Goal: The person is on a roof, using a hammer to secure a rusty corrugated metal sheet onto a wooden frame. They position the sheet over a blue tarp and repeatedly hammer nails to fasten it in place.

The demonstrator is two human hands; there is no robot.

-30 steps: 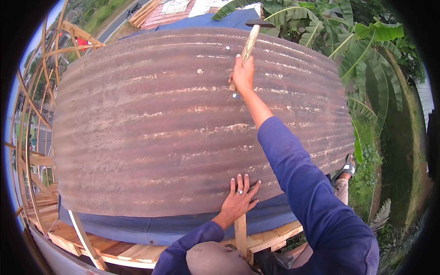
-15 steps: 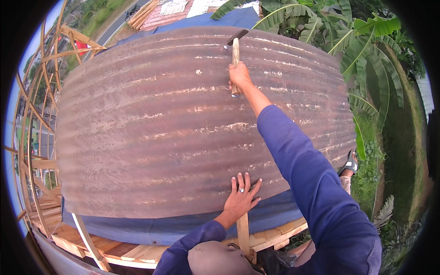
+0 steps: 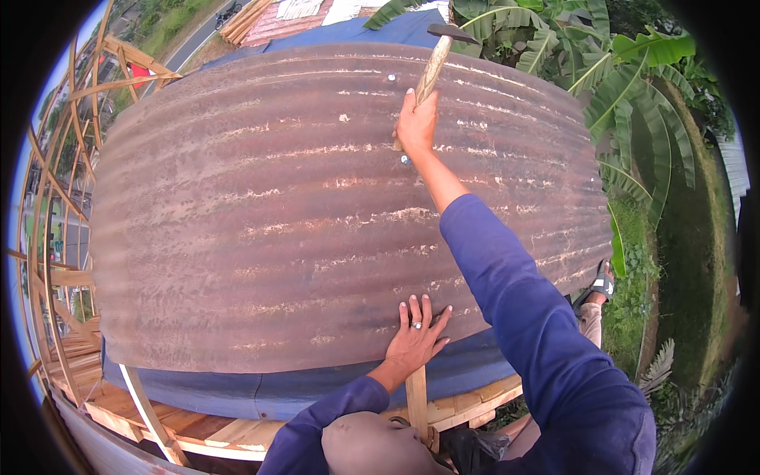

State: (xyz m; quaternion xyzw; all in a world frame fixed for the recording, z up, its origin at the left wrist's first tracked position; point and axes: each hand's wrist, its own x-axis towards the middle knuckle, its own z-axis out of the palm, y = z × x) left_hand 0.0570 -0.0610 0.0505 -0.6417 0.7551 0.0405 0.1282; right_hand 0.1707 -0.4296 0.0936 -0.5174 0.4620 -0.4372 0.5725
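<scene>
Right grip [image 3: 416, 125]: fingers wrapped all the way round the wooden handle of the hammer [image 3: 433, 70], no slack visible. Held low on the handle, butt end just poking out under the palm; probably for leverage. Hammer is over the far part of the corrugated sheet [image 3: 277, 229], right of its middle; its dark head shows past the far edge, tilted up and to the right. Looks raised clear of the sheet, though one view can't settle the height.

Left grip [image 3: 413, 336]: holds nothing. Palm down, fingers spread on the sheet at the near edge, right of centre. My read: steadying the sheet and bracing the body for the long right-arm reach.

Fasteners in the sheet: upper fastener [image 3: 391, 77] near the far edge, left of the hammer handle; lower fastener [image 3: 405, 159] just beside the right wrist; side fastener [image 3: 592, 180] near the right edge. First two roughly line up, maybe over a support underneath; can't see one.

Blue sheeting [image 3: 229, 393] shows under the near edge, likely as a lining layer. Wooden post [image 3: 416, 400] stands by the left wrist. Sandalled foot [image 3: 606, 279] sits at the right edge; can't tell whose.
</scene>
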